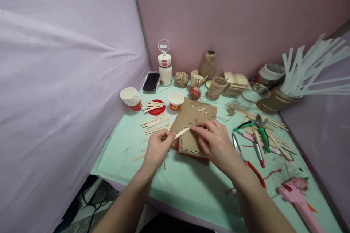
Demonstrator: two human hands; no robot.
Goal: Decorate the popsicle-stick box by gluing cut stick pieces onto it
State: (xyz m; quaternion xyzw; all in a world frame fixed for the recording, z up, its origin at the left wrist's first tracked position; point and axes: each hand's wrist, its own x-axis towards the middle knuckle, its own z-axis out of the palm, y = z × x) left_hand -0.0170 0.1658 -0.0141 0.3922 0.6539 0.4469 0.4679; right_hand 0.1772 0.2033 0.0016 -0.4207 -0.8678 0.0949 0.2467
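A pale wooden craft stick (182, 133) spans the gap between my hands. My left hand (158, 147) pinches its near end, fingers curled in. At the far end, the thumb and fingers of my right hand (216, 142) close on it. Below the stick lies brown cardboard (182, 114), with a stitched, rope-like border along a red-edged piece at the front. Small cut stick bits (201, 110) and loose twine rest on the cardboard. Several more craft sticks (157, 123) are spread out left of it, partly hidden by my left hand.
Scissors (237, 145), green-handled pliers (264, 140), a marker (258, 151) and a pink glue gun (296, 200) lie at right. Paper cups (129, 96), a white bottle (165, 72), a phone (151, 81) and twine balls (181, 79) stand behind. Fabric walls enclose the table.
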